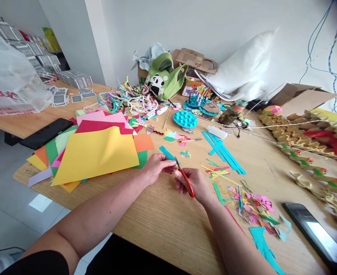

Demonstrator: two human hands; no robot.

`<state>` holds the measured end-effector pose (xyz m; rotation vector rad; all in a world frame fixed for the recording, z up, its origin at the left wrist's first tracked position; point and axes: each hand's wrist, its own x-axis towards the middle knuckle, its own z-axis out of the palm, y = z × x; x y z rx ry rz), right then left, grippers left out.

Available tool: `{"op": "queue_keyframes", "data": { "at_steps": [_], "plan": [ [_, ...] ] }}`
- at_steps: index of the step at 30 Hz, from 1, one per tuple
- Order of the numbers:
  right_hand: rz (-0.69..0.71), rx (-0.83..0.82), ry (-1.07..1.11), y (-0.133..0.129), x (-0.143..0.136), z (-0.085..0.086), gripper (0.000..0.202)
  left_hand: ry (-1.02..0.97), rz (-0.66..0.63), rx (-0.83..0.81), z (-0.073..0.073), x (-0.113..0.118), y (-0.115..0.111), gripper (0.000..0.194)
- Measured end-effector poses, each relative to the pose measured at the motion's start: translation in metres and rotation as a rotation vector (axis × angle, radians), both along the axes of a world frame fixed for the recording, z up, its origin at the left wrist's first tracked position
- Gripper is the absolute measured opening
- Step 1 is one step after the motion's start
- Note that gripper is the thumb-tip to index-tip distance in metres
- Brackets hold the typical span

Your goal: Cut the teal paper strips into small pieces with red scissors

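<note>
My left hand [159, 168] pinches a narrow blue paper strip [166, 152], its far end sticking out beyond the fingertips. In my right hand [195, 183] is a pair of red-handled scissors [187, 180], blades pointing up and away beside the strip's near end. Whether the blades touch the paper, I cannot tell. Just past the scissors lies a small heap of tiny blue and yellow paper bits [185, 154]. Longer blue paper strips [224, 152] lie to the right, partly crossing each other. A second pair of scissors [190, 140] rests beyond the heap.
Stacked coloured sheets [96, 152] cover the left, topped by yellow. Paper scraps [251, 206] and a phone [314, 233] lie at right. Behind are a blue studded disc [185, 119], a tangle of yarn-like strands [125, 100] and a green panda bag [165, 78]. A cord [285, 124] crosses the right side.
</note>
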<state>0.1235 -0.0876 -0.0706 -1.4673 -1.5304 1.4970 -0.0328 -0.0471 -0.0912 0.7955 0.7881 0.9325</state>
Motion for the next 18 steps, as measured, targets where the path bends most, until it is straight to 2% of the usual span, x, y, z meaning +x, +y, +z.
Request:
{"op": "queue_keyframes", "data": {
  "at_steps": [7, 18],
  "plan": [
    [0.014, -0.001, -0.021, 0.0006, 0.0019, -0.0006, 0.051, 0.046, -0.015, 0.056, 0.0033, 0.0006, -0.0010, 0.021],
    [0.012, -0.008, -0.057, 0.0007, 0.0026, 0.0029, 0.050, 0.069, -0.003, 0.040, 0.0020, -0.0005, -0.0003, 0.020]
  ]
}}
